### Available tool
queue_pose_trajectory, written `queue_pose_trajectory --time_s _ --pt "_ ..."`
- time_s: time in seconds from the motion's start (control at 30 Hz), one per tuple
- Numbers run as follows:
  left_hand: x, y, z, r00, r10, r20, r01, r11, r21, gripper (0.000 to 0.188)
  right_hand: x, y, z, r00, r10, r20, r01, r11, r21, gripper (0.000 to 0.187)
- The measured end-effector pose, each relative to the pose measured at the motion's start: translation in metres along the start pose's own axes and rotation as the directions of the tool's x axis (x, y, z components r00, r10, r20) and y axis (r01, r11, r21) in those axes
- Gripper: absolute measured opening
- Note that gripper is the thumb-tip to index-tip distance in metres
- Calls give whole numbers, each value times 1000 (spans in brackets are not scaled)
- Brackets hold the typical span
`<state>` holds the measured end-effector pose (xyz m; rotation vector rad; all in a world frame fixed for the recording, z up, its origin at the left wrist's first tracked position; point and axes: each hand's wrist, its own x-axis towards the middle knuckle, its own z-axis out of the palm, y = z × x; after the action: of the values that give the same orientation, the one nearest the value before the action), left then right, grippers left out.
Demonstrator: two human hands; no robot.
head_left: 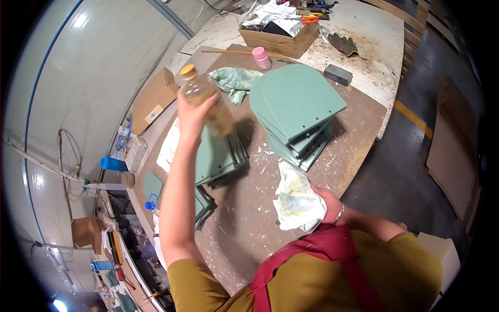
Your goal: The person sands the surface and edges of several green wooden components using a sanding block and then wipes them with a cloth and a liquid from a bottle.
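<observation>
"While the left hand (193,113) is wrapped around the orange-capped plastic bottle (220,120), over the left stack of green panels (212,156), what matters?"

"A firm grip, I'd say: a drop could mark those panels."

"And the right hand (328,205)?"

"Clamped on the stained white cloth (295,202), near the right stack of rounded green panels (295,99). I'd have a clean fold outermost and loose corners gathered; whether the cloth touches the worktable (244,229), I cannot tell."
</observation>
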<state>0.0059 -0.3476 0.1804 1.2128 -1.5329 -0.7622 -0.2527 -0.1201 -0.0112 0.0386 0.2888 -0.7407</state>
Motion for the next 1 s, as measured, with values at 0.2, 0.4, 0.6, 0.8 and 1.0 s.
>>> queue_pose_trajectory --time_s 0.2,0.4,0.6,0.8,1.0 --pt "62 -115 87 994 -41 -102 52 992 112 67 2 -16 -27 999 36 -7 -36 995 -90 60" --pt "65 -143 113 948 -191 -255 270 907 322 95 7 -18 -28 988 37 -147 -68 975 -214 59" --pt "-10 -55 -17 997 -1 -82 21 969 246 77 21 -4 -15 969 119 -216 -162 967 -196 57" --pt "-223 -89 -233 699 -461 -547 600 794 98 56 94 31 10 953 297 -54 -302 933 -196 51" --pt "-280 -140 -235 487 -820 -301 761 568 -315 82 205 75 40 953 298 53 -248 868 -429 50"
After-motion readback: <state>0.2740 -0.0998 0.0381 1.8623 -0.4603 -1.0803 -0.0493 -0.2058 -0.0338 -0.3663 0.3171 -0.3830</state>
